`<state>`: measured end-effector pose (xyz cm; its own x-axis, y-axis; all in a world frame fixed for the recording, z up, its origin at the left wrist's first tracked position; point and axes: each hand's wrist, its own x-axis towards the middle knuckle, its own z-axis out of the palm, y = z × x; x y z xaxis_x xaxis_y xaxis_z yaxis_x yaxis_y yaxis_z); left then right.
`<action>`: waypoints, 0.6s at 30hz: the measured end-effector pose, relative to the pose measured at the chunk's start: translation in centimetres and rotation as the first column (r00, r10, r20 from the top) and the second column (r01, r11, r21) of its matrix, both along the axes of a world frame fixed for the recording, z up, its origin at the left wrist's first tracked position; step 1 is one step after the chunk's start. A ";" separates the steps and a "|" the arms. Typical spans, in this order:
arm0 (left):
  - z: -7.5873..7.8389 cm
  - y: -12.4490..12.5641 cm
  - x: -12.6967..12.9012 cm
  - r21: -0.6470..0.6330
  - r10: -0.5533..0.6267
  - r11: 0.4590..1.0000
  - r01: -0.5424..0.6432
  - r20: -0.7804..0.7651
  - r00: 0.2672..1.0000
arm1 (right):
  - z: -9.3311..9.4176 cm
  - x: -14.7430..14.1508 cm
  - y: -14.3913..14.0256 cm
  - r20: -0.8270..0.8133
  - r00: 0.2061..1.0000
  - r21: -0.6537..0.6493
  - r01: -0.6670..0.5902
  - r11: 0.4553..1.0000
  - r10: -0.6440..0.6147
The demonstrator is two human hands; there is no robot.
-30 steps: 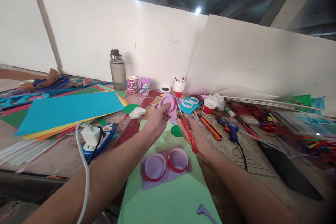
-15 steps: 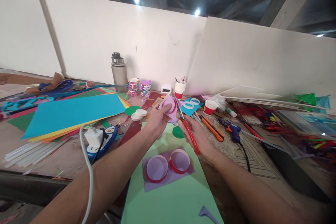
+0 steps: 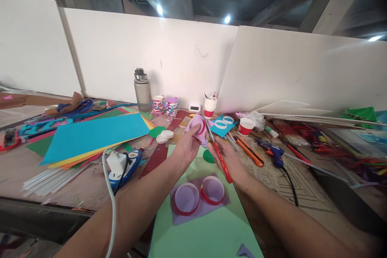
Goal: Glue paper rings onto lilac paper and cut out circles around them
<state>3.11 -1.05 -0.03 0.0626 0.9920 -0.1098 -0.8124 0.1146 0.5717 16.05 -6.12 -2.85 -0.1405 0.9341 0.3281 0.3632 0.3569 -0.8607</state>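
My left hand (image 3: pixel 186 147) holds up a piece of lilac paper with a red ring (image 3: pixel 198 127) stuck to it. My right hand (image 3: pixel 230 160) grips red-handled scissors (image 3: pixel 219 155), whose blades meet the edge of that lilac piece. Below the hands, a lilac paper sheet (image 3: pixel 199 201) carrying two more red rings (image 3: pixel 212 190) lies on a large light-green sheet (image 3: pixel 205 229). A small green paper disc (image 3: pixel 208 156) rests just under the scissors.
A stack of coloured paper topped by a blue sheet (image 3: pixel 96 134) lies at left, near a blue glue gun and white charger (image 3: pixel 122 163). A water bottle (image 3: pixel 142 90), red-and-white cups (image 3: pixel 245 126), orange cutters (image 3: pixel 249 151), another glue gun (image 3: pixel 272 151) and white boards (image 3: pixel 296 72) crowd the back and right.
The view has shifted, so everything sits slightly lower and to the right. Both hands keep their hold; the lilac piece has turned a little in my left hand against the scissors.
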 end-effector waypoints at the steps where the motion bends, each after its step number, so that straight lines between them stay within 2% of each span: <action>1: -0.1 0.1 -0.1 -0.015 0.007 1.000 -0.007 -0.005 1.000 | 0.0 0.0 0.0 0.001 1.000 -0.007 -0.005 1.000 0.005; 13: 0.2 -0.1 0.0 0.037 -0.022 0.999 0.023 -0.022 0.999 | 0.5 0.3 -0.2 -0.032 0.998 -0.109 -0.049 0.993 0.046; 18: 0.0 -0.3 0.1 0.052 -0.033 0.998 0.035 -0.051 0.998 | 0.0 0.3 0.1 -0.059 0.998 -0.085 -0.025 0.996 0.020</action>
<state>3.20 -1.34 -0.01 0.0920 0.9939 -0.0613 -0.7788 0.1102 0.6175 16.33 -6.03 -2.81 -0.1453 0.9558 0.2555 0.3044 0.2889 -0.9077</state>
